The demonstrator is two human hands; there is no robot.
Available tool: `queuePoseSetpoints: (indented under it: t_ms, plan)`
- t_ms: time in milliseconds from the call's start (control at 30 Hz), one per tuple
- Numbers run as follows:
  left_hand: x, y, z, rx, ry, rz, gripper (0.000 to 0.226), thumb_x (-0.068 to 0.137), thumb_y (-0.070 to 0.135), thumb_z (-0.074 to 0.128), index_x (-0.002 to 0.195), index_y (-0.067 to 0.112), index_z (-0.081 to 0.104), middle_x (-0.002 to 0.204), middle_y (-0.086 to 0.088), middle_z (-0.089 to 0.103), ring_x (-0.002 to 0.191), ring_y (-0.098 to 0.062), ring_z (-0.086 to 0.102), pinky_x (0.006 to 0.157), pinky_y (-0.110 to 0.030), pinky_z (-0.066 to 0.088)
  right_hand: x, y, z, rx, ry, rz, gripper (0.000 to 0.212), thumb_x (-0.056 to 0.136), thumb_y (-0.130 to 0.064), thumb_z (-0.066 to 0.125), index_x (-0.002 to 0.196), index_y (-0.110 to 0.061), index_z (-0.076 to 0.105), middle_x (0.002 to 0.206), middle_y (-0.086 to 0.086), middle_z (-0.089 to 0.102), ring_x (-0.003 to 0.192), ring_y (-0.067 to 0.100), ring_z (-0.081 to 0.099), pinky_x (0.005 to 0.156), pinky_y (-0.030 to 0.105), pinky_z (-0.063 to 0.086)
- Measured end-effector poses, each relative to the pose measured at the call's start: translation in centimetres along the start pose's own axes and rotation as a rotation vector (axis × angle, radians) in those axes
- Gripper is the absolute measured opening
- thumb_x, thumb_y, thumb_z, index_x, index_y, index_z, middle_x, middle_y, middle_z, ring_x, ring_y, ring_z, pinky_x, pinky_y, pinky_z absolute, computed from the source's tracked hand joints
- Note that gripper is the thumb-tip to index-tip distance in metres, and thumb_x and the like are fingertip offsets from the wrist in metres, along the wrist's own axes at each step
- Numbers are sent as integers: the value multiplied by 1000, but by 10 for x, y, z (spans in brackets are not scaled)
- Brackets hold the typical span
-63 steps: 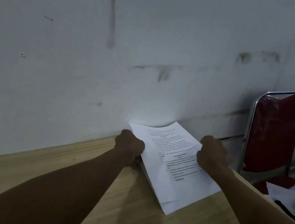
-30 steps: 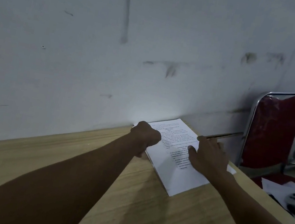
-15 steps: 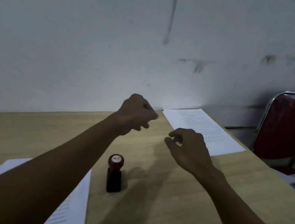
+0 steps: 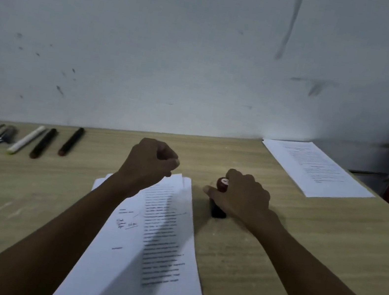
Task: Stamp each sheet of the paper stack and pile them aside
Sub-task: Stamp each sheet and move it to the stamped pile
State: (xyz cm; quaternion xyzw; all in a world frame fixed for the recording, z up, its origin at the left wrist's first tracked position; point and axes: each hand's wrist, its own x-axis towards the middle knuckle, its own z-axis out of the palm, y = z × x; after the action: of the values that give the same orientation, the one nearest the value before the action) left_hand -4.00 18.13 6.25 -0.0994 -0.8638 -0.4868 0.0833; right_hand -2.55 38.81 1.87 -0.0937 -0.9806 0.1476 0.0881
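Stamp (image 4: 220,198) stands upright on table (image 4: 273,252), red knob up, just right of stack (image 4: 161,240). Right hand (image 4: 241,197) curls around its handle. Left hand (image 4: 150,161) fisted over stack's far end, holding nothing visible. Stack's long axis runs near-to-far. Stamped pile (image 4: 314,168) far right.

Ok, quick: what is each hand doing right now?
Left hand: fingers curled, holding nothing visible, above the paper stack.
Right hand: curled around the stamp standing on the table.

stamp (image 4: 220,198) stands right of the paper stack (image 4: 158,245); pens (image 4: 43,142) far left, stamped pile (image 4: 314,168) far right.
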Motion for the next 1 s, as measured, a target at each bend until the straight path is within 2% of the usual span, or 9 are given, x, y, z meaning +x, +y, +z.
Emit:
queuePoseSetpoints:
  t_ms: [200,333,433,500,567,633,733,867,1000]
  plan:
    - [-20,-42,-26,130,1,-57,4,81,15,71,84,12,71,75,3,68,69,-11,61,58,-19,42,-5,-7,7,76,-27,20,40,81,-54,63,103,-24,51,111,5,57,99,28,59,74,31,38]
    - [-27,-59,-35,298,-91,-23,22,82,26,73,102,19,70,105,2,66,99,-13,60,79,-21,42,-8,-14,-2,213,38,24,30,77,-45,70,93,-22,57,102,3,61,93,26,61,74,32,45]
    - [-35,-70,-37,387,-187,32,31,80,35,74,108,26,67,124,4,59,120,-14,50,96,-25,34,-16,-23,-10,333,79,4,21,71,-35,73,77,-20,60,85,-1,64,78,19,63,64,28,45]
    - [-41,-75,-34,389,-219,84,36,77,38,76,110,26,67,127,5,60,123,-13,49,100,-24,32,-24,-31,-13,372,70,-33,18,69,-31,76,71,-21,61,81,-2,65,76,17,64,63,29,48]
    - [-45,-80,-28,393,-249,125,41,76,41,76,113,25,66,132,5,58,126,-14,47,106,-30,34,-33,-37,-13,382,43,-66,16,69,-29,76,72,-23,61,82,-2,66,78,17,65,67,32,54]
    - [-50,-84,-22,436,-284,150,45,78,46,73,118,27,64,137,6,53,132,-16,40,111,-36,31,-42,-43,-9,352,16,-94,15,70,-30,74,75,-25,61,85,-6,65,82,15,63,67,30,51]
    - [-55,-91,-14,468,-330,180,48,79,52,69,120,29,61,138,7,52,135,-17,36,112,-38,29,-54,-51,-2,284,-3,-116,16,70,-32,71,77,-25,58,84,-8,64,80,15,62,63,28,45]
    - [-65,-103,-5,399,-253,247,51,79,57,65,120,26,63,138,5,54,135,-17,39,111,-26,26,-65,-56,8,179,5,-120,18,72,-35,67,79,-25,53,82,-5,60,74,17,58,61,28,40]
    - [-72,-116,3,403,-168,275,53,79,61,54,125,33,59,147,7,45,142,-14,30,116,-41,24,-71,-60,15,126,16,-120,17,74,-35,64,82,-24,53,81,-4,58,73,18,57,62,28,40]
